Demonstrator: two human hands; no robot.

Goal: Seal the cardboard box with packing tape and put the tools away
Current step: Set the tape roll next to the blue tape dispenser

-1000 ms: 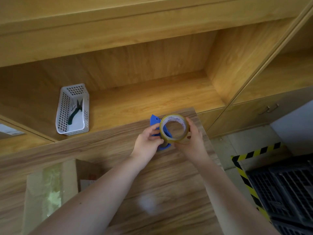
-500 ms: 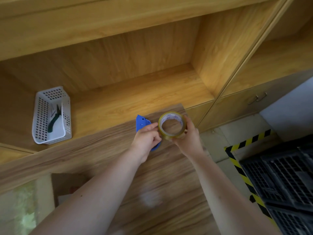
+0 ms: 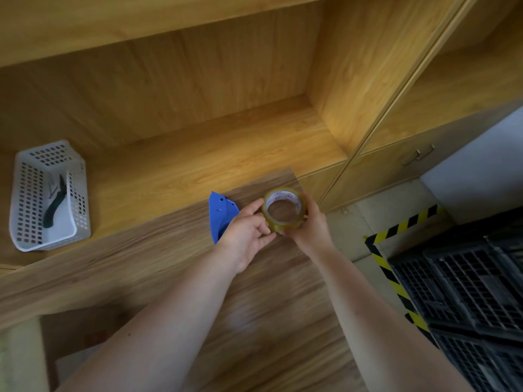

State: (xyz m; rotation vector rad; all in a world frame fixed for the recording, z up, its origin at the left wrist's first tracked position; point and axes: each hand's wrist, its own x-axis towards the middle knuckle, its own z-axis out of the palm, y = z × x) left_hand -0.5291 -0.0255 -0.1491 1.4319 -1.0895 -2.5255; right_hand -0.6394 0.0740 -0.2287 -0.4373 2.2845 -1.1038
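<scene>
Both hands hold a roll of clear brownish packing tape [image 3: 284,210] above the far right part of the wooden table [image 3: 268,306]. My right hand [image 3: 310,226] grips the roll from the right and below. My left hand [image 3: 246,230] pinches its left edge with fingers on the tape. A blue plastic tape dispenser [image 3: 220,215] lies on the table just left of my left hand, partly hidden by it. The cardboard box [image 3: 76,343] shows only as a dim corner at the lower left, under the table edge.
A white perforated basket [image 3: 31,199] with dark green-handled scissors [image 3: 53,203] stands on the wooden shelf [image 3: 212,154] at the left. Cabinet doors with handles [image 3: 418,155] are at the right. Black plastic crates [image 3: 469,292] and yellow-black floor tape [image 3: 396,230] lie on the floor.
My view has swung right, so the basket and box slid toward the left edge. Both hands kept hold of the tape roll; the left hand drew back off the blue dispenser, exposing more of it.
</scene>
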